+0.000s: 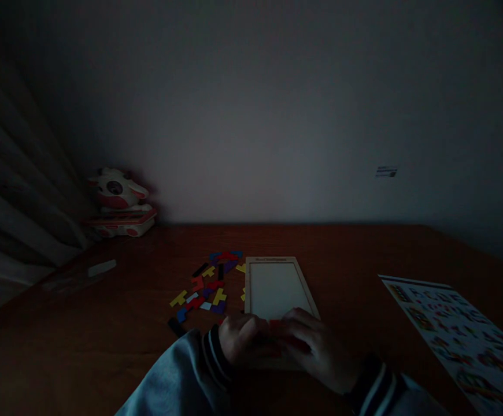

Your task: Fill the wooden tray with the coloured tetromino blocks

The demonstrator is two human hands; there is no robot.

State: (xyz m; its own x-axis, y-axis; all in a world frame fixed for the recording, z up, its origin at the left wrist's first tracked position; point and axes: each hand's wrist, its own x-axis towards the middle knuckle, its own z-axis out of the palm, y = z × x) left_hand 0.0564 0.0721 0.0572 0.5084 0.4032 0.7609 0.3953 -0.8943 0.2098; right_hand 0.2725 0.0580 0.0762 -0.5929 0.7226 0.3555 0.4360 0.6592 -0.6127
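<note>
A wooden frame tray (pixel 306 287) with a pale inner board lies on the table. Over its near part, my left hand (pixel 240 335) has its fingers bent, the tips near red pieces (pixel 276 325) low in the tray. From the right, my right hand (pixel 316 346) reaches over the same pieces with curled fingers. Dim light and the fingers hide whether either hand grips a piece. Left of the tray lie scattered coloured puzzle pieces, among them a yellow piece (pixel 219 296), a blue piece (pixel 181 315) and a black piece (pixel 176 327).
A printed sheet (pixel 459 329) with colourful pictures lies on the brown table (pixel 347 248) at the right. A cow-shaped toy (pixel 119 202) stands at the back left, with a small white object (pixel 102 267) nearer. A curtain (pixel 13 173) hangs at the left.
</note>
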